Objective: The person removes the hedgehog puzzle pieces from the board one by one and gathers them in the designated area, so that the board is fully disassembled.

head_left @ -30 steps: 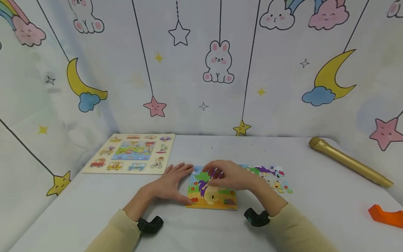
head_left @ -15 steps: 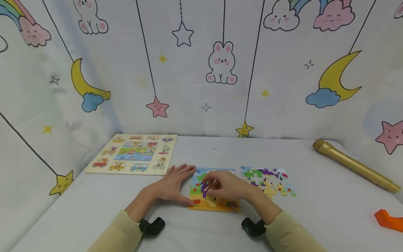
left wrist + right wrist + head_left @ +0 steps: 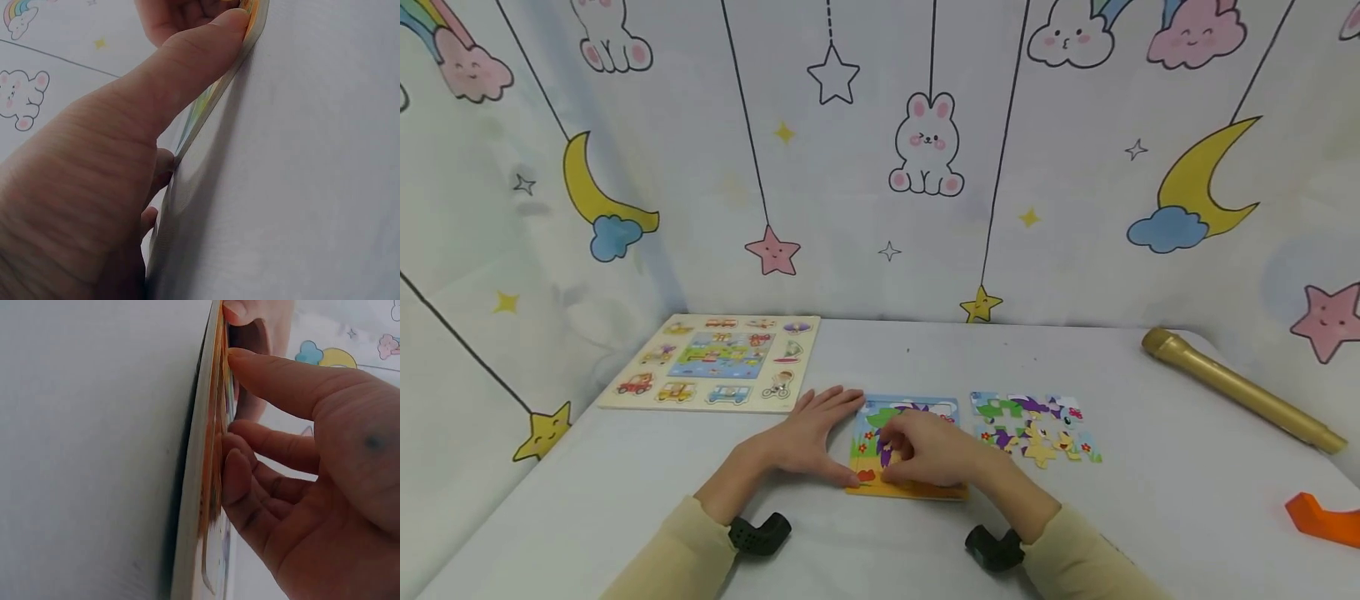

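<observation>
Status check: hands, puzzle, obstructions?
Left hand touching left edge of puzzle board. Right hand curled over board, hiding part of picture; grip on any piece unclear. Puzzle pieces lie right of board; no obstruction seen.

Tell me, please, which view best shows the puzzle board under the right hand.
The head view: the puzzle board shows its printed face, partly covered by the right hand. The left wrist view shows its edge and slivers of print; the right wrist view, mostly its edge.

Puzzle board (image 3: 917, 492): smooth printed face, matt edge. Gold microphone (image 3: 1243, 388): metallic sheen. Sleeves (image 3: 673, 550): matt cloth.
</observation>
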Demonstrator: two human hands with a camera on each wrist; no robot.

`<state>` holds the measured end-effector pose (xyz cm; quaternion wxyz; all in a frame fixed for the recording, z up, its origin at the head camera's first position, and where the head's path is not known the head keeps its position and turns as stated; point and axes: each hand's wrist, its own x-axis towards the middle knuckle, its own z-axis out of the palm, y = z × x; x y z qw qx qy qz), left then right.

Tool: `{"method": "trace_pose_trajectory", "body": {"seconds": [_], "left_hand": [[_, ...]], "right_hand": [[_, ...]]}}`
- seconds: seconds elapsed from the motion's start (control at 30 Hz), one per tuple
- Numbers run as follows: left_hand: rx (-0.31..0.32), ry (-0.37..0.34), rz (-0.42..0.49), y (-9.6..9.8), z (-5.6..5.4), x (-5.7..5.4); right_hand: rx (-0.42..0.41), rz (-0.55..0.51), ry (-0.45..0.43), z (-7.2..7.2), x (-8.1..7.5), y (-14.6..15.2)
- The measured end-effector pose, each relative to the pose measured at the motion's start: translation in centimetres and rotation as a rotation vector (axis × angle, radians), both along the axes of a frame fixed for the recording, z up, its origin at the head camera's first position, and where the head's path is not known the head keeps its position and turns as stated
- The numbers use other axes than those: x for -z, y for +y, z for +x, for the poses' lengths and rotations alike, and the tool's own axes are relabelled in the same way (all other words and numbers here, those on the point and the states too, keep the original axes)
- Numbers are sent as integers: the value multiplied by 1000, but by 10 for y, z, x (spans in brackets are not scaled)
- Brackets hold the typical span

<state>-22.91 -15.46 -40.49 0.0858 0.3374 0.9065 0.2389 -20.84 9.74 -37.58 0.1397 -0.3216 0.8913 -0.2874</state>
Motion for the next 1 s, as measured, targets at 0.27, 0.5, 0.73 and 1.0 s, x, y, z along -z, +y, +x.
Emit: {"method": "trace_pose_trajectory", "body": {"seconds": [0.27,0.5,0.73,1.0], "left_hand": [[2,7,-4,0,1,0],[3,6,-10,0,-1,2],[15,11,-12,0,-1,1],[17,10,-14,-1,0,0]], "right_hand": [[25,21,23,6,1,-6],[33,15,28,10,1,-8],[42,-50,-28,11,-3,-9],[62,-120,-5,13,-1,-12]]}}
